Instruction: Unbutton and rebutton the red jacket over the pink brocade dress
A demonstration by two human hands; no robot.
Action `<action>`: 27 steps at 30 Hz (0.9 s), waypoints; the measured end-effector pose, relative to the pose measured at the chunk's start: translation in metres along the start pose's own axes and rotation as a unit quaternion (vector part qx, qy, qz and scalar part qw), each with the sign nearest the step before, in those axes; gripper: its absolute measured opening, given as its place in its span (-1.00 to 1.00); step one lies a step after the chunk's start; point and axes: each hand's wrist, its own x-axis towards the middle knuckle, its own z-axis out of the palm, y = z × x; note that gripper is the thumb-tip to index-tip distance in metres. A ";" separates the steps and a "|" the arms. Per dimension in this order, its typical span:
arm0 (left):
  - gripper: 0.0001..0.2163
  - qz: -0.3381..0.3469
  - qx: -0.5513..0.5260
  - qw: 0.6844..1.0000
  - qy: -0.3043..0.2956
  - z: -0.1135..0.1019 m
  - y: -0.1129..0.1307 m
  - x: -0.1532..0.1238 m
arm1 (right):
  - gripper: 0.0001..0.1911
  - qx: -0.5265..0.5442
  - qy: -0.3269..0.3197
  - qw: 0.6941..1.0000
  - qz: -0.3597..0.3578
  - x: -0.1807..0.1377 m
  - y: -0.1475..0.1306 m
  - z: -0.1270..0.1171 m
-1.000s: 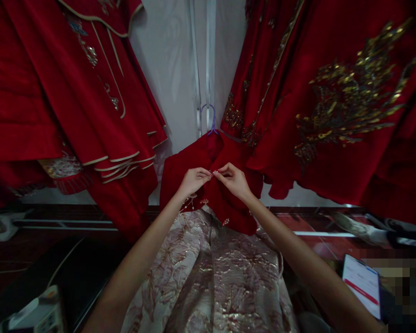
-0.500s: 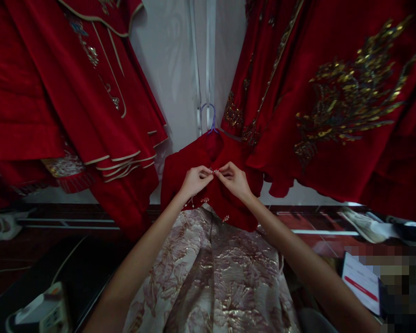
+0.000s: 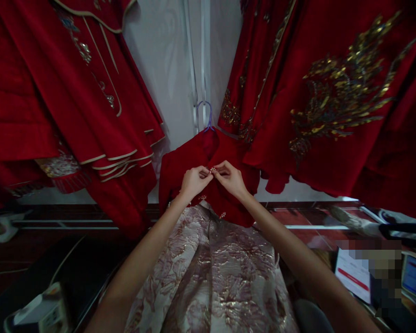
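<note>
Both hands, the left hand (image 3: pixel 193 181) and right hand (image 3: pixel 230 178), pinch together on a beaded fastening (image 3: pixel 212 170) at the front of a red jacket (image 3: pixel 180 166) on a hanger (image 3: pixel 205 115) (over a brocade skirt (image 3: pixel 211 277)); closing it likely calls for fine fingertip alignment.

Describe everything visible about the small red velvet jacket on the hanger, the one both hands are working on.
The small red velvet jacket hangs on a thin blue wire hanger against a pale wall, between larger red embroidered garments. Its cloth looks soft, plush and deep red, with short flared sleeves and small beaded fastenings down the front. The left hand and right hand pinch its front edges together near the collar. Its hem overlaps a pale gold brocade skirt below.
</note>
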 end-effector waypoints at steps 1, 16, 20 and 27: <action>-0.90 0.005 0.005 1.000 0.000 0.000 0.001 -0.001 | -0.78 -0.001 -0.003 1.000 0.001 0.001 0.000 -0.001; -0.90 0.066 0.049 0.996 -0.040 -0.009 0.004 0.002 | -0.73 0.057 -0.016 0.998 0.011 0.001 0.012 -0.006; -0.90 0.104 0.073 0.990 -0.069 -0.017 0.005 0.007 | -0.71 0.061 -0.016 0.998 0.010 0.002 0.012 -0.005; -0.92 0.151 0.092 0.979 -0.098 -0.027 0.006 0.011 | -0.72 0.111 -0.006 0.993 0.027 -0.001 0.006 -0.002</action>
